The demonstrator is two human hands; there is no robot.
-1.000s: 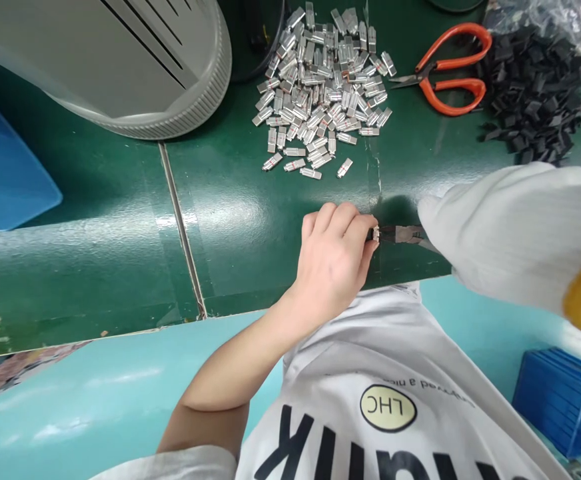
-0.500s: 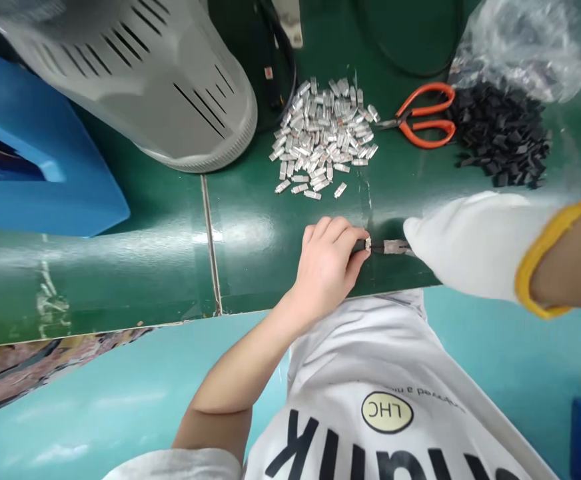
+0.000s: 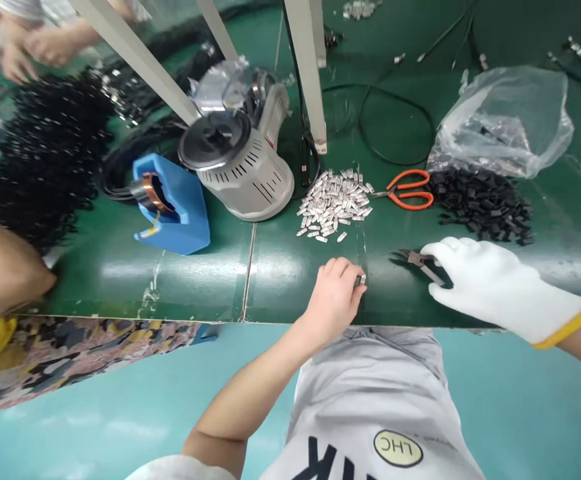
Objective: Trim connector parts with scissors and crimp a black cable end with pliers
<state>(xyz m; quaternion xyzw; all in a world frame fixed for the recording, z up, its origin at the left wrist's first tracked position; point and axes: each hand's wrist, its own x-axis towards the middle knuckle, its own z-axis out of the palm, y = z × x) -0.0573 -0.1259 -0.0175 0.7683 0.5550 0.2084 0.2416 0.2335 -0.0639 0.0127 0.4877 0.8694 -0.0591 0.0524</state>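
My bare left hand [image 3: 334,293] is near the table's front edge, thumb and fingers pinched round a small metal connector [image 3: 362,279]. A dark part of it shows between the fingertips; the rest is hidden by the hand. To the right, my right hand [image 3: 475,277] in a white glove with a yellow cuff grips a pair of pliers [image 3: 414,258]. The jaws point left, apart from the connector, and the handles are spread. Beyond my left hand lies a pile of silver metal connectors [image 3: 335,203]. A heap of small black pieces [image 3: 480,203] lies beyond my right hand.
Orange-handled scissors [image 3: 410,190] lie between the two piles. A clear plastic bag [image 3: 515,120] sits behind the black pieces. Left stand a grey machine [image 3: 250,177] and a blue tape dispenser [image 3: 188,217]. Far left are black cables [image 3: 45,147] and another person's arm [image 3: 5,267].
The pliers have moved right, away from the connector in my left hand, and their handles have spread. The view has shifted and now takes in more of the table's far side and left.
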